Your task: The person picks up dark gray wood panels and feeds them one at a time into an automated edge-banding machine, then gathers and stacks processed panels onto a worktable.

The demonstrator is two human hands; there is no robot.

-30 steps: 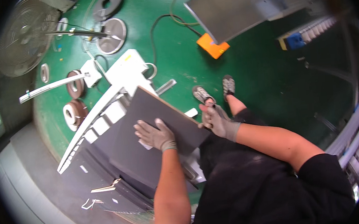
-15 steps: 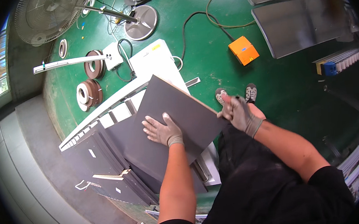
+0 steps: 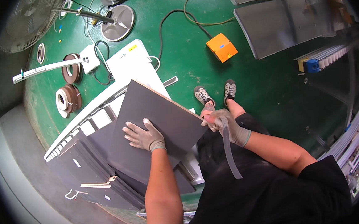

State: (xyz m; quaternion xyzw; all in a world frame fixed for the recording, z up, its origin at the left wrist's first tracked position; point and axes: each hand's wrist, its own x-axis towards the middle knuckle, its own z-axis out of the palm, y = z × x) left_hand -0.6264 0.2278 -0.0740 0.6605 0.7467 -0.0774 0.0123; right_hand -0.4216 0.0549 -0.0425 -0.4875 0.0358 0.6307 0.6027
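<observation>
A dark grey panel (image 3: 169, 119) lies tilted in front of me, its pale raw edge facing away to the upper right. My left hand (image 3: 144, 136), in a thin light glove, rests flat on its face with the fingers spread. At the panel's right corner my gloved right hand (image 3: 231, 129) is closed, fingertips beside the edge. A narrow grey strip of edge banding (image 3: 230, 158) hangs from this hand across my dark clothing. Whether the strip's upper end still touches the panel is hidden by the fingers.
Several dark panels (image 3: 76, 162) are stacked at the left beside a white roller conveyor (image 3: 89, 112). Rolls of edging (image 3: 72, 97), a fan base (image 3: 117, 23) and an orange box (image 3: 222, 47) with a cable stand on the green floor. Metal sheets (image 3: 282, 26) are at the upper right.
My right hand has drawn slightly toward me, and the grey strip now hangs visibly from it. The left hand stays flat on the panel. The whole view has shifted, moving the scene leftward.
</observation>
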